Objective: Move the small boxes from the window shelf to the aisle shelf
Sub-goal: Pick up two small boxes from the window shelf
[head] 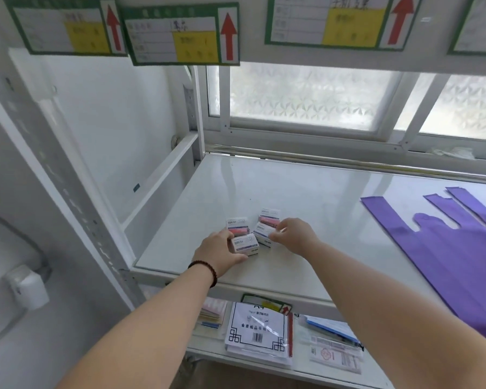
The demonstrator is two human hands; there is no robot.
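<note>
Several small white and pink boxes sit in a cluster near the front left of the white window shelf (306, 192). My left hand (219, 255) wraps its fingers around the nearest small box (246, 244), thumb under its front edge. Behind it lies another small box (237, 223). My right hand (293, 235) pinches the right-hand small box (264, 234) with its fingertips. A further small box (270, 216) lies just beyond that one. A dark bead bracelet circles my left wrist.
Purple plastic bags (446, 254) lie spread across the shelf's right side. Label cards with red arrows (180, 35) hang from the shelf above. A lower shelf holds paper packs (257, 332) and envelopes. A frosted window backs the shelf; a metal upright stands at left.
</note>
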